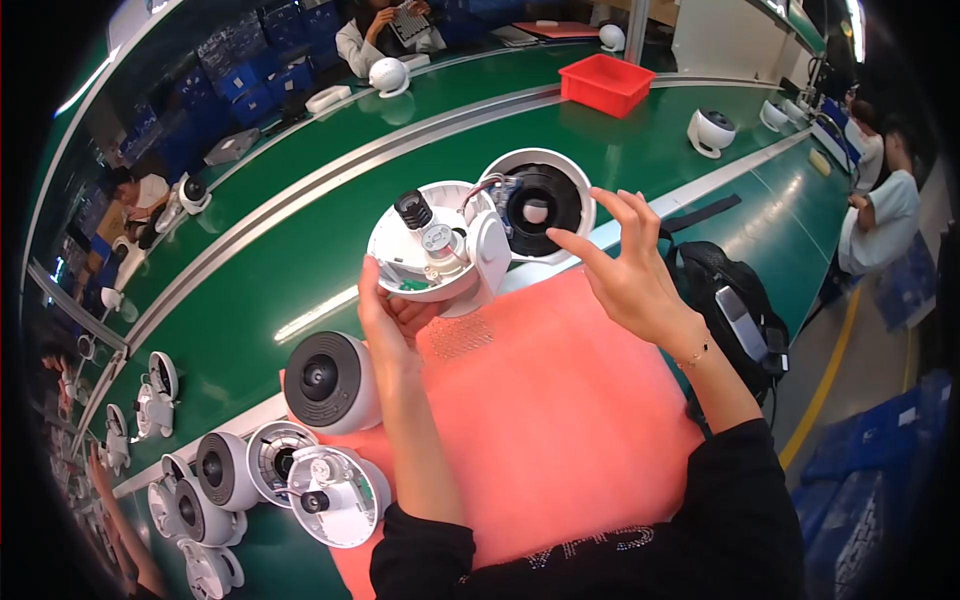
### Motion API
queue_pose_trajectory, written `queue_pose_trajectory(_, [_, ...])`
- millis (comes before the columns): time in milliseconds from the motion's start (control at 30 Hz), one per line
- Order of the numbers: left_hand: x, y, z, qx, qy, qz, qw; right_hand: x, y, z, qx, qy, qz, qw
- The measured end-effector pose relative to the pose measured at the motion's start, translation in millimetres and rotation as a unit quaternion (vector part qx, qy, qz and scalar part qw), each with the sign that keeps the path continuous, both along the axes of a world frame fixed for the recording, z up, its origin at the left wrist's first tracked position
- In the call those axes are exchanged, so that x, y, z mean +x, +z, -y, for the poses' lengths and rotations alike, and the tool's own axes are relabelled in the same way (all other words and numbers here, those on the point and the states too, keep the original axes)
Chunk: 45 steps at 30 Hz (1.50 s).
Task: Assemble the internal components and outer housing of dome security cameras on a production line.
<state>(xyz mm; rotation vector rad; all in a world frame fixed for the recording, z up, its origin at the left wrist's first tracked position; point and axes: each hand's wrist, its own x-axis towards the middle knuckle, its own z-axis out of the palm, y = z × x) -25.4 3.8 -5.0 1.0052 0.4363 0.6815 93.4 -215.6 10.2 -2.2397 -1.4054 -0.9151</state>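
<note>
My left hand [393, 322] grips a white round housing [425, 250] of an opened ball-shaped camera from below, thumb at its left edge. On the housing sit a black lens barrel, a small round motor and a bit of green board. Wires run from it to the other half, a white-rimmed shell [588, 205] with a black ring inside. My right hand [640, 275] is beside that shell, fingers spread; its thumb and index tips overlap the shell's rim and inside, and I cannot tell whether they press on it.
A salmon-pink mat [560, 400] lies under my arms. A closed ball camera [328, 382], an opened one [338, 497] and several others stand at left. Behind are a green conveyor [300, 250] and a red bin [606, 86]. A black backpack [722, 300] lies at right; people sit farther off.
</note>
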Motion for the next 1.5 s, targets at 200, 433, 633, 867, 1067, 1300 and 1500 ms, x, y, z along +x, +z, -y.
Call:
queue_pose_trajectory(200, [-3, 11, 14, 0.031, -0.037, 0.021, 0.999, -5, -14, 38, 0.076, 0.064, 0.1, 0.99])
queue_pose_trajectory(433, [4, -33, -6, -0.127, -0.271, -0.039, 0.953, -65, 11, 79, 0.1, 0.266, -0.162, 0.945])
queue_pose_trajectory(633, [24, -38, 40, 0.301, -0.666, -0.082, 0.677, -94, -1, 97, 0.003, 0.307, -0.48, 0.822])
queue_pose_trajectory(867, [1, -23, 75, 0.441, -0.497, -0.085, 0.742, -95, -9, 94, 0.008, 0.218, -0.72, 0.659])
queue_pose_trajectory(1067, [-92, 15, 89, 0.427, -0.184, -0.074, 0.882, -85, -20, 104, -0.05, 0.272, -0.65, 0.708])
queue_pose_trajectory(1300, [-172, 2, 138, 0.481, -0.205, -0.053, 0.851, -91, -22, 105, -0.051, 0.328, -0.579, 0.744])
queue_pose_trajectory(1500, [-171, -11, 147, 0.531, -0.139, -0.01, 0.836, -104, -29, 112, 0.003, 0.304, -0.599, 0.74])
